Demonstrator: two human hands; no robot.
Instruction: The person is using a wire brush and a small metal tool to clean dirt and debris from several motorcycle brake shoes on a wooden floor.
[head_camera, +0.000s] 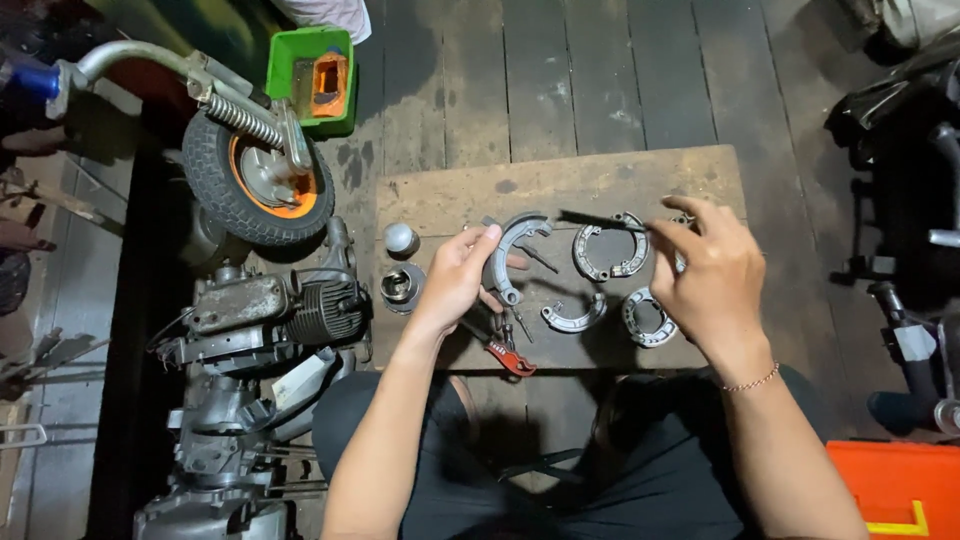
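**Brake shoe in one hand, thin tool in the other**

The person sits over a wooden board (440, 195) laid on the plank floor. The left hand (455, 280) holds a curved grey brake shoe (512, 250) just above the middle of the board, thumb on top and fingers wrapped under its lower end, closed on the metal. The right hand (715, 275) pinches the end of a thin dark tool (600, 219), which reaches left toward the shoe's upper tip; its fingers are together on the handle.

The shoe looks stiff and fairly heavy for its size, likely cast metal with a friction lining on the outer curve. It may be greasy, so a grip on the bare inner web near one end seems safer than on the lining.

Three more brake shoes (610, 250) lie toward the board's right half. Red-handled pliers (505, 355) rest at its near edge, and two metal cups (401, 262) stand near its left edge. An engine with a small wheel (255, 175) lies beside the board.
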